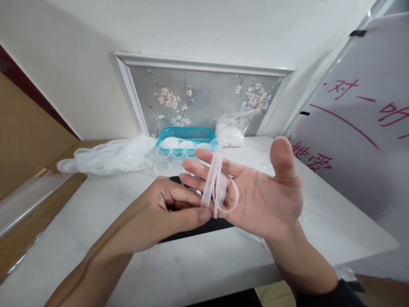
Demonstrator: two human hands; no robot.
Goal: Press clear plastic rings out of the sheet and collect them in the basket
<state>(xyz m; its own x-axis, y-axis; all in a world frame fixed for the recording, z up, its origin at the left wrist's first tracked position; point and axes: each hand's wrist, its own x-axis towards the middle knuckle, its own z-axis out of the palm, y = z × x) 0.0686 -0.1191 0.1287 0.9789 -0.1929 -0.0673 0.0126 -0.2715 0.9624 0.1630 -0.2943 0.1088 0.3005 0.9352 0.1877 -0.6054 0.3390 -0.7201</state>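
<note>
Pinching translucent plastic ring bundle (217, 183) across right grip (255, 194).
Left grip (172, 209) clamped on its 7 o'clock end; right grip spread, bundle toward its 9 o'clock. Probably light, floppy, slick: hold bunched end.

Had the tray (204, 134) at the back of the table (153, 273), before the panel (211, 89), between a heap of rings (111, 157) to the left and a bag (230, 133) to the right. Saw ring sheets (171, 161) before the tray, a mat (211, 227) nearer, and loops (217, 179) across the fingers of the right hand (262, 200). Found cardboard (32, 136) far left, a whiteboard (361, 128) far right.
</note>
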